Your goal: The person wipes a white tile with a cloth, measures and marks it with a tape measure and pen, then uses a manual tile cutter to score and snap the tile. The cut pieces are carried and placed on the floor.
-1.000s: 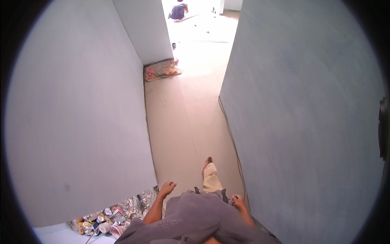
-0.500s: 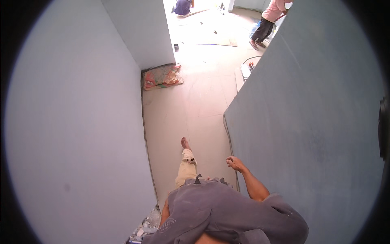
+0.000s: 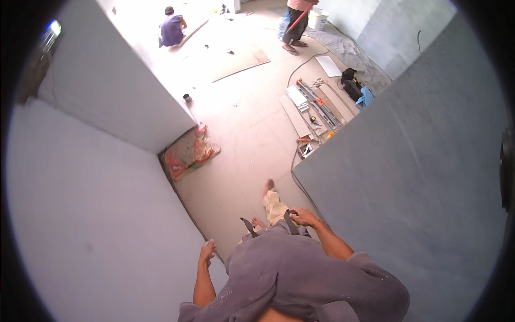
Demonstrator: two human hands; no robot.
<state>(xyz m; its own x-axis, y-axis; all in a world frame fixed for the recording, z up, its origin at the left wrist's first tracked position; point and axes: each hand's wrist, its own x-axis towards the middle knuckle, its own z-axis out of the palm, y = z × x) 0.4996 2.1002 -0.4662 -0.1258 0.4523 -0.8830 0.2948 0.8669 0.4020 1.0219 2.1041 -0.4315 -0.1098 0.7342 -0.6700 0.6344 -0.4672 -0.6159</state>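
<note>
My left hand [image 3: 208, 250] hangs beside the pale wall on my left, its fingers loosely curled and nothing visible in them. My right hand [image 3: 303, 217] is in front of my right hip, also curled, right against a dark strap [image 3: 291, 221] at the hem of my grey top [image 3: 306, 263]. The strap overlaps the fingertips, but no grip on it shows. A second dark strap [image 3: 249, 226] sticks out from the hem on the left. Below them my feet are on the tiled floor, one ahead of the other.
A grey wall [image 3: 397, 177] runs along my right, ending in a corner. A crumpled sack [image 3: 190, 153] lies by the left wall's corner. Ahead are tools and boards [image 3: 316, 107], a cable [image 3: 292, 75], a dark cup [image 3: 187, 98], a flat board [image 3: 241, 65], a crouching person [image 3: 171, 29] and a standing person [image 3: 298, 27].
My view has turned right and moved forward, bringing the tools and boards into sight. My left hand has come up into view. My right hand has swung inward to the strap.
</note>
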